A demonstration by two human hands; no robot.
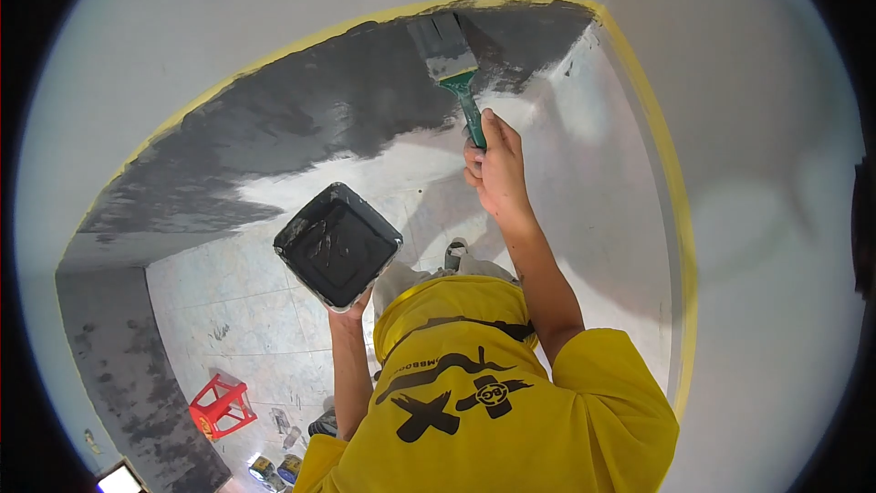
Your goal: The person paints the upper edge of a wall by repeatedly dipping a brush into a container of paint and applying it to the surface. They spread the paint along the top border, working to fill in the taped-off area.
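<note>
My right hand is closed round the green handle of a wide paintbrush. The brush's dark, paint-coated bristles lie against the grey-painted band of wall, near its top edge. My left hand holds a square black container from below, with dark grey paint inside; most of its fingers are hidden under the container. Yellow tape runs along the upper edge of the grey paint and down the right side.
A red plastic stool stands on the floor at lower left, with cans close by. A dark, patchy painted section is at far left. My shoe shows below the wall.
</note>
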